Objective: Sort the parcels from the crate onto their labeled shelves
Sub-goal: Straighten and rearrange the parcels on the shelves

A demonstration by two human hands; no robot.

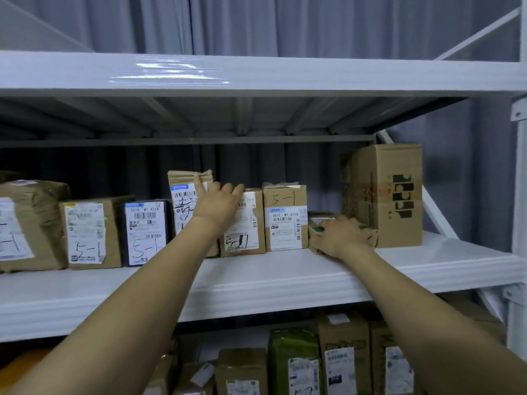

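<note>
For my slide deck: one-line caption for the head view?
Left hand touches a tall parcel; right hand holds a small parcel on the white shelf.

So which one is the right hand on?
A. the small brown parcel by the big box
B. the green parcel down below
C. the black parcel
A: the right hand holds the small parcel, fingers curled over it, right beside the big box.
</note>
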